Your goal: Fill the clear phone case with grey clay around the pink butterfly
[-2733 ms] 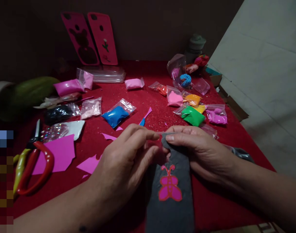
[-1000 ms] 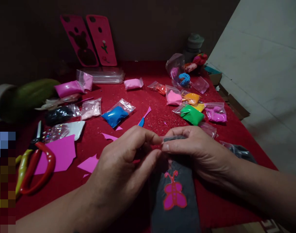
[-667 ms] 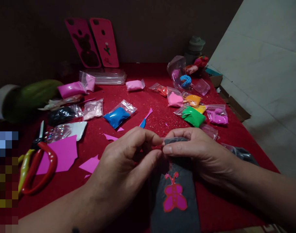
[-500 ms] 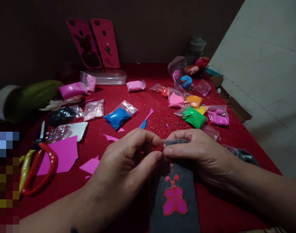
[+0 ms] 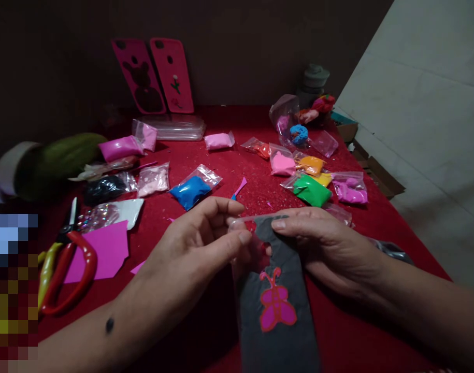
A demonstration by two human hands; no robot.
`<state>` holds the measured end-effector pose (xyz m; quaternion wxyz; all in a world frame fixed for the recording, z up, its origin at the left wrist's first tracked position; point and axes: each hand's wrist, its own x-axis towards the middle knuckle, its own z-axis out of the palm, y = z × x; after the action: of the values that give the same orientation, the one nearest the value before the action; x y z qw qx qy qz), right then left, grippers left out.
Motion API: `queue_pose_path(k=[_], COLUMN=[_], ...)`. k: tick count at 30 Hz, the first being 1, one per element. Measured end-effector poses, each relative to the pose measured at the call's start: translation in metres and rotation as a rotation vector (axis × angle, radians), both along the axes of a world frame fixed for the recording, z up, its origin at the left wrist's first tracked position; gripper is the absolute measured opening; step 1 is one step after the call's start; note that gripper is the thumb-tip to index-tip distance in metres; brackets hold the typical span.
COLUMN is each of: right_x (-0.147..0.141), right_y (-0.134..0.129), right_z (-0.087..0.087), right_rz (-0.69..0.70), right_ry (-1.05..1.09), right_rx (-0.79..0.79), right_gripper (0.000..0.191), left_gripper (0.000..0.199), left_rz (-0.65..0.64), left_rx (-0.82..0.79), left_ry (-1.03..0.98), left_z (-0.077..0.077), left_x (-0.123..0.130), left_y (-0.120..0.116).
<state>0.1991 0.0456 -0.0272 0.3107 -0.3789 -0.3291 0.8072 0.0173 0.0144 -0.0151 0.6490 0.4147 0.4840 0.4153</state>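
Note:
A clear phone case (image 5: 271,349), mostly covered with a dark grey clay-like layer, stands tilted in front of me. A pink butterfly (image 5: 277,306) with orange-red outlines decorates its back. The upper left part, around the camera opening, is bare and see-through. My right hand (image 5: 333,246) grips the upper right edge, thumb on the grey layer and fingers behind. At the bare top left corner is my left hand (image 5: 200,248), its thumb and bent fingers around the corner. Some left fingertips show through the clear plastic.
Red-handled scissors (image 5: 71,259) lie left beside a pink sheet (image 5: 104,251). Bags of blue (image 5: 192,191), black (image 5: 108,187) and green clay (image 5: 311,189) are spread over the red tabletop (image 5: 237,166). Two decorated pink cases (image 5: 172,77) lean at the back, near stacked clear cases (image 5: 174,128).
My left hand has moved slightly left and up to the case's corner. My right thumb has shifted right, and the case's clear top left part now shows more. The view has shifted slightly.

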Motion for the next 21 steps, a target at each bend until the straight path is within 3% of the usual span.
queue_pose_path(k=[7, 17, 21], right_x=[0.0009, 0.0003, 0.0003], right_y=[-0.0027, -0.0064, -0.0062], right_z=[0.0032, 0.0013, -0.0013], right_rz=[0.085, 0.212, 0.146], right_ry=[0.002, 0.036, 0.014], right_rx=[-0.005, 0.02, 0.072], right_gripper=[0.012, 0.017, 0.012], left_gripper=[0.027, 0.031, 0.026], left_rz=[-0.034, 0.031, 0.046], left_rx=[-0.088, -0.006, -0.034], left_ry=[-0.041, 0.036, 0.082], left_z=[-0.0005, -0.0006, 0.0021], left_x=[0.004, 0.0071, 0.0079], left_y=[0.0027, 0.0038, 0.0044])
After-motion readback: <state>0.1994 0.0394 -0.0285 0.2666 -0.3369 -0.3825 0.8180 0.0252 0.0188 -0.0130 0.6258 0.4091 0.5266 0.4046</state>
